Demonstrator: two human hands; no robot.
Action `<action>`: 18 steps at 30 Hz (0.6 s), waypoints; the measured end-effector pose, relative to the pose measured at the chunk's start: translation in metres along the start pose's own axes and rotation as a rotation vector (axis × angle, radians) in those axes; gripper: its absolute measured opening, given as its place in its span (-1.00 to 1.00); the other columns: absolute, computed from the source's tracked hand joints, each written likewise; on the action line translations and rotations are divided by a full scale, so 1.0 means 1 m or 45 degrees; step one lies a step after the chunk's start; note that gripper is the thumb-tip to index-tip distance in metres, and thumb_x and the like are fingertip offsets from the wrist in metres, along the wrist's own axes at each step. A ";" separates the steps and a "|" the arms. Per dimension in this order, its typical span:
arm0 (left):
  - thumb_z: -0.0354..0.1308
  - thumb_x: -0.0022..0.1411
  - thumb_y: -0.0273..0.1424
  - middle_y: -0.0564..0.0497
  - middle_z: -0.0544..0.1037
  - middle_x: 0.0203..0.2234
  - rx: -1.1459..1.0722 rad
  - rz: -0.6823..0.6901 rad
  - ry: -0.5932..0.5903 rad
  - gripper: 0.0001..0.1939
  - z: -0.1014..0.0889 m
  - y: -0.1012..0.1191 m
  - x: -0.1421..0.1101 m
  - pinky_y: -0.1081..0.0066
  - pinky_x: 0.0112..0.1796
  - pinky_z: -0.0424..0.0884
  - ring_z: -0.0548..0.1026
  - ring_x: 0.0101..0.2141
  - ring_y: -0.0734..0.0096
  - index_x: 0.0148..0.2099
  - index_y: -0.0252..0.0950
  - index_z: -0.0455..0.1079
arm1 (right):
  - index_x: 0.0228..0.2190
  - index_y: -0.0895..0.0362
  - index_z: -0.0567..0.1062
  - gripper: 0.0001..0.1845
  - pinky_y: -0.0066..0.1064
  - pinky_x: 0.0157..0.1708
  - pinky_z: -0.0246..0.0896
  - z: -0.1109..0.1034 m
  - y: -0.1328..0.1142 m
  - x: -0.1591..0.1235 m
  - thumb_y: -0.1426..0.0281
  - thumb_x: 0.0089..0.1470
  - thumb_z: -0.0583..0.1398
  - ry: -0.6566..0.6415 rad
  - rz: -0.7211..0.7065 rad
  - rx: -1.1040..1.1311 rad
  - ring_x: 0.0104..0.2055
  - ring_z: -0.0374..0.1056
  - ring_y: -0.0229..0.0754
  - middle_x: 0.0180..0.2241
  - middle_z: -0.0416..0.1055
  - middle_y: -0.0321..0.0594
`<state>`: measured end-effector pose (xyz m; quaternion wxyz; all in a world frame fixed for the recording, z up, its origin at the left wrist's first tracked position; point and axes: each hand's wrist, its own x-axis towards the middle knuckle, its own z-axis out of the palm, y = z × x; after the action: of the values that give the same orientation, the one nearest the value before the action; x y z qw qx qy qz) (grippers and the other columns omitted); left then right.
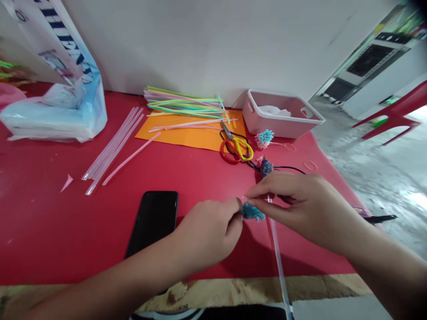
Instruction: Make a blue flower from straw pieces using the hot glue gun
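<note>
Red tabletop (50,213) against a pale wall (200,49), bare floor (333,133) off to the right. Left hand (208,229) is closed narrow on a small blue piece (253,212), pinched at its left end. Right hand (308,202): thumb and index nearly together at the piece's upper edge; can't tell whether they grip it or only touch.

Status, my read: piece looks part-formed. Left end gathered inside the pinch, right end loose and frayed. Can't tell if anything is fixed yet, fingers cover the join. One blue-and-pink flower cluster (265,138) looks made up, lying beyond the right hand beside a pink basket (278,125). Blue piece isn't joined to it.

Glue gun (266,167) just beyond the right hand's fingers, partly hidden. Clear rod (279,262) runs between the hands toward the near edge. Scissors (227,130) beyond both hands, on an orange sheet (190,138); pastel strips (183,104) behind them, loose. Phone (156,213) left of the left hand, clear tubes (113,146) farther out, unattached.
</note>
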<state>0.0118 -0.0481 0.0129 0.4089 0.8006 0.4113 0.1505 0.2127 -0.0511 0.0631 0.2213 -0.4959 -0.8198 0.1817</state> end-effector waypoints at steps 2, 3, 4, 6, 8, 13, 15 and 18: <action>-0.05 0.32 -0.40 0.14 0.31 -0.60 -0.087 -0.022 0.109 -0.86 0.003 -0.003 0.001 0.38 -0.50 -0.05 0.24 -0.59 0.47 -0.35 -0.21 0.19 | -0.31 0.08 0.61 -0.91 -0.37 -0.31 0.38 0.002 -0.006 -0.003 0.46 0.17 0.26 0.153 -0.162 -0.175 -0.30 0.49 -0.20 -0.37 0.61 -0.27; -0.04 0.33 -0.39 0.16 0.27 -0.61 -0.124 -0.021 0.157 -0.83 0.003 -0.004 0.001 0.39 -0.50 -0.04 0.22 -0.59 0.48 -0.36 -0.21 0.15 | -0.30 0.10 0.60 -0.90 -0.33 -0.24 0.39 0.004 -0.009 -0.005 0.49 0.18 0.25 0.227 -0.242 -0.254 -0.26 0.48 -0.17 -0.34 0.62 -0.24; -0.04 0.34 -0.39 0.18 0.24 -0.62 -0.147 -0.016 0.204 -0.82 0.003 -0.005 0.001 0.40 -0.50 -0.03 0.20 -0.60 0.49 -0.37 -0.20 0.13 | -0.30 0.12 0.61 -0.88 -0.29 -0.19 0.38 0.006 -0.013 -0.007 0.53 0.17 0.25 0.305 -0.301 -0.335 -0.22 0.46 -0.14 -0.30 0.62 -0.20; -0.04 0.35 -0.37 0.20 0.20 -0.62 -0.138 0.007 0.283 -0.80 0.002 -0.005 0.000 0.41 -0.51 -0.03 0.19 -0.61 0.50 -0.37 -0.20 0.10 | -0.33 0.13 0.62 -0.88 -0.23 -0.17 0.33 0.011 -0.020 -0.010 0.56 0.15 0.27 0.465 -0.344 -0.493 -0.22 0.40 -0.10 -0.25 0.60 -0.13; -0.04 0.37 -0.37 0.21 0.20 -0.62 -0.067 0.035 0.359 -0.80 0.000 -0.004 0.000 0.41 -0.51 -0.03 0.19 -0.62 0.52 -0.36 -0.19 0.09 | -0.39 0.12 0.63 -0.88 -0.23 -0.24 0.27 0.017 -0.026 -0.013 0.56 0.12 0.31 0.612 -0.328 -0.585 -0.27 0.32 -0.11 -0.30 0.55 -0.11; -0.02 0.36 -0.43 0.20 0.26 -0.61 0.094 0.158 0.560 -0.78 -0.002 -0.001 -0.002 0.45 -0.52 0.02 0.25 -0.62 0.54 -0.37 -0.20 0.08 | -0.35 0.10 0.62 -0.81 -0.28 -0.34 0.20 0.033 -0.029 -0.021 0.61 0.02 0.37 0.783 -0.330 -0.495 -0.38 0.28 -0.22 -0.40 0.43 -0.21; 0.01 0.36 -0.44 0.20 0.26 -0.61 0.120 0.219 0.621 -0.78 -0.002 0.000 -0.003 0.46 -0.53 0.05 0.26 -0.62 0.54 -0.37 -0.21 0.11 | -0.30 0.10 0.61 -0.76 -0.30 -0.34 0.23 0.039 -0.027 -0.026 0.64 0.00 0.38 0.819 -0.319 -0.436 -0.38 0.30 -0.25 -0.39 0.40 -0.25; 0.02 0.36 -0.45 0.19 0.31 -0.60 0.110 0.332 0.673 -0.82 0.000 0.001 -0.005 0.48 -0.53 0.12 0.31 -0.61 0.54 -0.35 -0.23 0.19 | -0.26 0.07 0.60 -0.71 -0.36 -0.37 0.27 0.049 -0.023 -0.034 0.66 0.01 0.35 0.872 -0.211 -0.244 -0.35 0.34 -0.27 -0.37 0.40 -0.29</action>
<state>0.0095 -0.0520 0.0136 0.2304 0.7965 0.4032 0.3872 0.1834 -0.0956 0.0277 0.4494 -0.4785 -0.7488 -0.0913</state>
